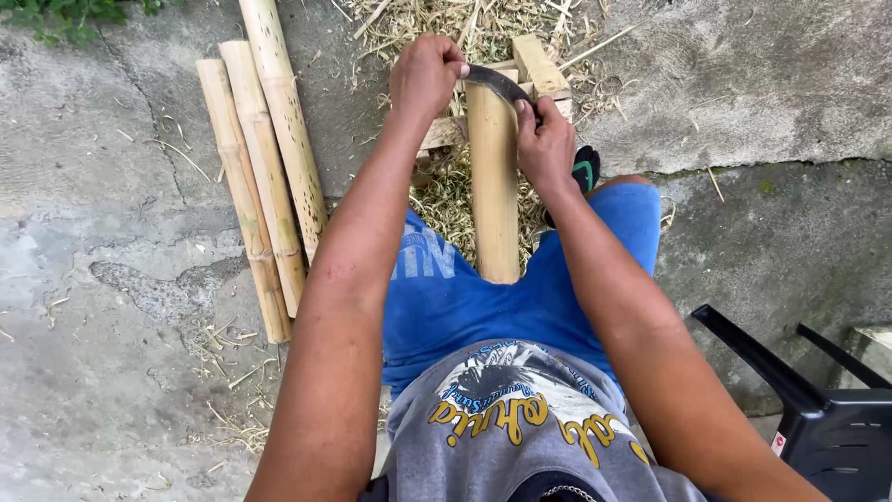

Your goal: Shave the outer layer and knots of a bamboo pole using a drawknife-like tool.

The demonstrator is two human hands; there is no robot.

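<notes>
View from above, looking down a seated person's own chest, arms and lap onto a rough concrete ground (111, 307); both bare arms stretch forward and meet over a pale bamboo piece (493, 186) that runs from between the knees away from the body; its far end leans on a small wooden frame (539, 67) of light slats; the left hand (426, 76) is closed in a fist round one end of a dark curved blade (497, 84), so the handle itself is hidden inside the fingers; the right hand (546, 144) pinches the blade's other end with fingers bent tight, its thumb lying along the bamboo's right edge; the blade arches across the top of the bamboo, touching it near the far end; the person wears blue shorts (483, 297) and a grey printed shirt (520, 418); a foot in a dark sandal (585, 169) shows just right of the right hand; dry straw-coloured shavings (446, 200) lie heaped under and beyond the frame, with thinner wisps scattered on the ground at lower left; three longer bamboo poles (265, 177), speckled with dark spots, lie side by side well to the left of the arms; a black plastic chair (818, 418) stands at the lower right corner; green leaves (65, 14) edge the upper left.
</notes>
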